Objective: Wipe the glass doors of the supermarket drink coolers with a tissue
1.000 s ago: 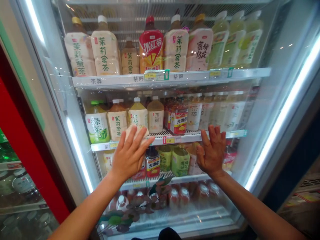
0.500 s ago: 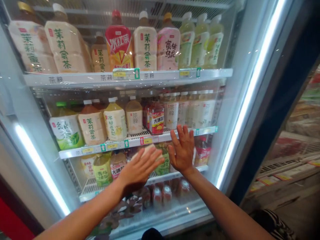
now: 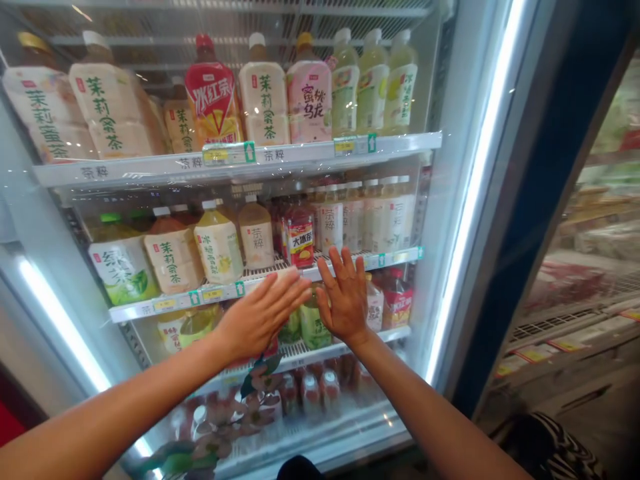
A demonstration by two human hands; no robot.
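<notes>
While both palms press flat on the tall clear glass door (image 3: 440,200) of the drinks cooler, the left hand (image 3: 260,319) lies with straight fingers slanting up and right, and the right hand (image 3: 344,297) stands just beside it, fingers spread and pointing up; neither grips anything, though what lies under the left palm cannot be told. That door stands upright, long axis vertical, facing the person. Its right edge meets a bright white light strip (image 3: 473,193), then a dark blue post (image 3: 545,167). Bare glass runs above and left of the hands, over the white wire shelf (image 3: 220,291).
</notes>
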